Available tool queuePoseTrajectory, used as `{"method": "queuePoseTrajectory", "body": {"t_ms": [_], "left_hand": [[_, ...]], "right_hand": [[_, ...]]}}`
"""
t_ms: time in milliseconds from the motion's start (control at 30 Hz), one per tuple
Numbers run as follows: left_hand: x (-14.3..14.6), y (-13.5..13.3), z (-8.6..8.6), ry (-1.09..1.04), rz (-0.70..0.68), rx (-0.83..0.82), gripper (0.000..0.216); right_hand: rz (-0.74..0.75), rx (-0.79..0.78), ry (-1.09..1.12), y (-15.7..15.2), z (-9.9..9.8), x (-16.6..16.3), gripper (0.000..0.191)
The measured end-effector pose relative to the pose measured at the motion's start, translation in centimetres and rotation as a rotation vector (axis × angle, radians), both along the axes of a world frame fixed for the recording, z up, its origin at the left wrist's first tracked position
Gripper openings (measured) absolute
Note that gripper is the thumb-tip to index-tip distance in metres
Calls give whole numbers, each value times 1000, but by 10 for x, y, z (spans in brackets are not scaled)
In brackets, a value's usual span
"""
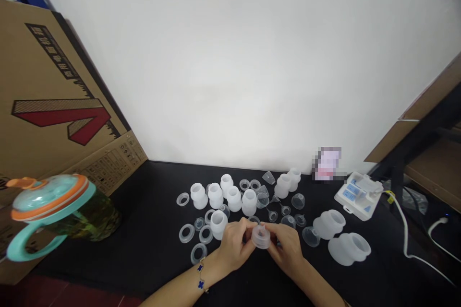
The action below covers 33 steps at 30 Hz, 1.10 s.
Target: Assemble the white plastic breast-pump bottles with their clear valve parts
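Observation:
Between the fingertips of my left hand and my right hand is a translucent bottle collar, its round opening turned toward me. Both hands are closed on it, low over the black table. Just left of my left hand stands a white wide-necked bottle. Loose collar rings lie farther left. Behind my hands are several more white bottles, and small transparent nipples lie beyond my right hand. Whether a nipple sits inside the held collar, I cannot tell.
Two larger white bottles lie at the right, near a transparent cap. Behind them is a white power strip with a cable. A lidded turquoise-handled jug and a cardboard box stand left. A white wall rises behind.

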<state>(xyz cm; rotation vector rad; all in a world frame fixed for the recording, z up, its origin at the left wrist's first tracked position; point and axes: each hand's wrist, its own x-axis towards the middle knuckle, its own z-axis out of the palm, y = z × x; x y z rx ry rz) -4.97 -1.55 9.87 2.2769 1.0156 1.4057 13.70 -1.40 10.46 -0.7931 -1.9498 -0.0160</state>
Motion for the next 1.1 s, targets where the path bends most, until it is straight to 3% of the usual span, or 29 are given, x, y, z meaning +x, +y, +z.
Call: {"method": "queuePoseTrajectory", "body": {"t_ms": [367, 1100], "left_hand": [[0, 1, -3, 15, 21, 79, 26], [2, -7, -1, 5, 62, -18, 17]], "right_hand": [[-10, 46, -20, 1, 5, -1, 22], [16, 15, -16, -2, -2, 3, 23]]}}
